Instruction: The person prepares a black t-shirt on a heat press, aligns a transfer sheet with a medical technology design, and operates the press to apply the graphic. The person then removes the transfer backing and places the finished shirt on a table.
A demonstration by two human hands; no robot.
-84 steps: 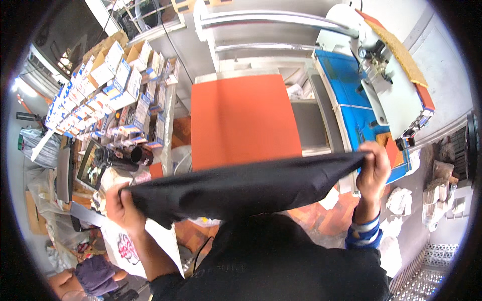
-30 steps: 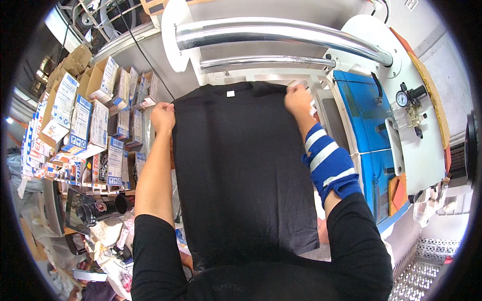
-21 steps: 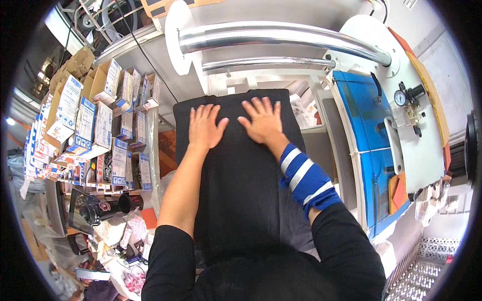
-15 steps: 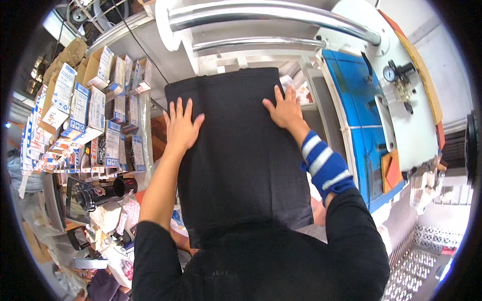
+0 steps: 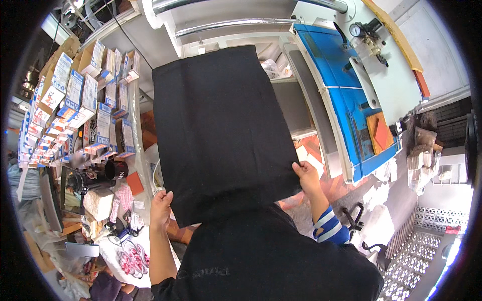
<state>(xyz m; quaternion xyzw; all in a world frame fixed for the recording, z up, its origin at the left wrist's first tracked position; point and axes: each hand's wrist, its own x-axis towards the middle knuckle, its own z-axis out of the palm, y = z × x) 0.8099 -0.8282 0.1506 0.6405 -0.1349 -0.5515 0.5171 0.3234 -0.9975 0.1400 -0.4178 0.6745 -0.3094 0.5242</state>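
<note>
A wide piece of black cloth (image 5: 221,130) lies spread out in front of me, its far edge against the white frame of a machine. Its near end reaches my black shirt, so the border between them is hard to see. My left hand (image 5: 160,206) is closed at the cloth's lower left edge, thumb and fingers pinched together. At the right edge, a little farther from me, my right hand (image 5: 307,178) pinches the cloth between thumb and fingers. A blue and white striped band (image 5: 331,226) circles my right forearm.
Several cardboard boxes (image 5: 95,100) are stacked on the left, above a black mug (image 5: 115,170) and clutter. To the right stands a blue padded panel (image 5: 326,62) with a pressure gauge (image 5: 355,30) beyond it. Chrome bars (image 5: 241,22) cross the far side.
Both hands were lying flat with fingers spread on the far part of the cloth. Now they have come back towards me and grip its near side edges. The view has shifted slightly.
</note>
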